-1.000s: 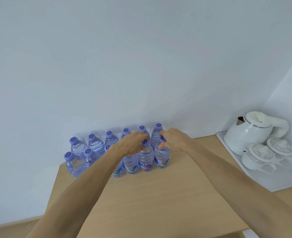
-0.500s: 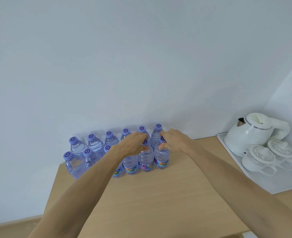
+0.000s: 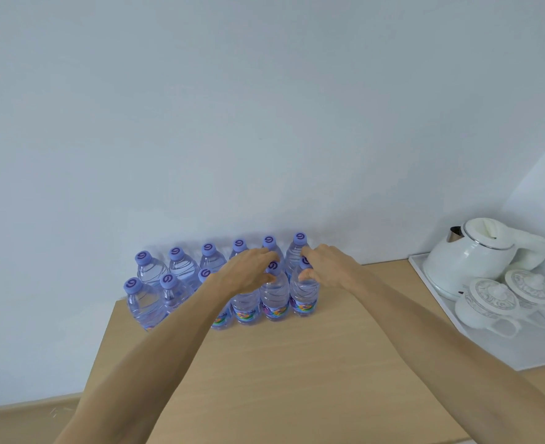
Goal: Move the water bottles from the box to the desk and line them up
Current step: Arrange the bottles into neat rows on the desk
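Observation:
Several clear water bottles with purple caps stand in two rows at the back of the wooden desk (image 3: 296, 363), against the wall: a back row (image 3: 181, 267) and a front row (image 3: 141, 302). My left hand (image 3: 248, 274) lies over the top of one front-row bottle (image 3: 245, 306), hiding its cap, with its fingertips beside the cap of the neighbouring bottle (image 3: 275, 293). My right hand (image 3: 328, 267) pinches the neck of the rightmost front bottle (image 3: 304, 293) between thumb and fingers. No box is in view.
A white tray (image 3: 520, 357) at the desk's right end holds a white kettle (image 3: 469, 257) and two lidded white cups (image 3: 488, 302). Bare desk surface stretches in front of the bottles. The desk's left edge is near the leftmost bottles.
Both hands stay on the tops of the same front-row bottles, almost still. The bottles have not visibly shifted.

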Action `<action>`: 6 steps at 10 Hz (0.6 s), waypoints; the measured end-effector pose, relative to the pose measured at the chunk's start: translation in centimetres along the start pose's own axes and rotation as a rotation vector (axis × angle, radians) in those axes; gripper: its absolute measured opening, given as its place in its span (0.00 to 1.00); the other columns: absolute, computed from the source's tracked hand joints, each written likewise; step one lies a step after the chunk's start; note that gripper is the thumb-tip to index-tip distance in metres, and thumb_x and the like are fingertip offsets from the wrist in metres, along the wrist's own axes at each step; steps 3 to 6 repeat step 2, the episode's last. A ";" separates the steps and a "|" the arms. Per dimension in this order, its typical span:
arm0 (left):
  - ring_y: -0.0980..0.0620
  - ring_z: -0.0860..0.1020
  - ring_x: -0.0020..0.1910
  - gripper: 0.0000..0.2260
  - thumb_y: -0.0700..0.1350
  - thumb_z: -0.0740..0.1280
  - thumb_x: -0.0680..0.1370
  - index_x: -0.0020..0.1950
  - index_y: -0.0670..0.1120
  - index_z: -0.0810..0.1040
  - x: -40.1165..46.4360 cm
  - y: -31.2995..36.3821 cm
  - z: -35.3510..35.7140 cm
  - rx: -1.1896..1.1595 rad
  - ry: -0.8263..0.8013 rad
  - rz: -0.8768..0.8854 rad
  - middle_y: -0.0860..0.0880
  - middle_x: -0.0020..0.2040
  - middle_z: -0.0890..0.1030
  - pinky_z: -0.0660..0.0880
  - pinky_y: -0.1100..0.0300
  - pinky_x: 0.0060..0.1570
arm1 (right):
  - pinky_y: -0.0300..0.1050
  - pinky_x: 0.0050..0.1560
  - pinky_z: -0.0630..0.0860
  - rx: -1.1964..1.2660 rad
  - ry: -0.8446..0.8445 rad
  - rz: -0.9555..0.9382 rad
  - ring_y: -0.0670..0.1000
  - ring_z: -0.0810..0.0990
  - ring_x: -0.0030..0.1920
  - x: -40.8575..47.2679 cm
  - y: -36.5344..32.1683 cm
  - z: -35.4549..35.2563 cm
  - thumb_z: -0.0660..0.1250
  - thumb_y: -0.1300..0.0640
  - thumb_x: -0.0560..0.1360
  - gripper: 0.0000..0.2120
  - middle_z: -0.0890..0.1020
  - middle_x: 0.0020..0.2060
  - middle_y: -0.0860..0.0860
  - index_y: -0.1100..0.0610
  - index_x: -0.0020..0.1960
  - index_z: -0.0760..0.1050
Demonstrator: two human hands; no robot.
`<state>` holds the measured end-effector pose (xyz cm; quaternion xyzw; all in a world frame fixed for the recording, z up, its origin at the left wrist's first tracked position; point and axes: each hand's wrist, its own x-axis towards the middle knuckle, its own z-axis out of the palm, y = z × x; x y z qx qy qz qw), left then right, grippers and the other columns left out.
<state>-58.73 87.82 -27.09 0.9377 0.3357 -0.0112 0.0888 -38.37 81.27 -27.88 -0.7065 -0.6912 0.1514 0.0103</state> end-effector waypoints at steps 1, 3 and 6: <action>0.44 0.74 0.54 0.17 0.52 0.66 0.78 0.63 0.44 0.72 -0.4 -0.1 0.2 0.039 0.023 -0.021 0.47 0.55 0.77 0.72 0.50 0.51 | 0.48 0.37 0.67 0.015 0.010 0.000 0.55 0.72 0.41 -0.1 -0.2 0.0 0.67 0.48 0.76 0.16 0.72 0.41 0.53 0.59 0.54 0.70; 0.46 0.72 0.61 0.24 0.54 0.66 0.78 0.71 0.46 0.68 -1.5 -0.5 0.4 0.009 0.095 -0.041 0.48 0.62 0.76 0.70 0.51 0.59 | 0.46 0.32 0.64 0.043 0.029 0.005 0.54 0.71 0.38 -0.2 -0.1 -0.1 0.68 0.50 0.75 0.13 0.69 0.37 0.50 0.58 0.51 0.69; 0.46 0.72 0.61 0.24 0.54 0.66 0.78 0.71 0.46 0.68 -1.5 -0.5 0.4 0.009 0.095 -0.041 0.48 0.62 0.76 0.70 0.51 0.59 | 0.46 0.32 0.64 0.043 0.029 0.005 0.54 0.71 0.38 -0.2 -0.1 -0.1 0.68 0.50 0.75 0.13 0.69 0.37 0.50 0.58 0.51 0.69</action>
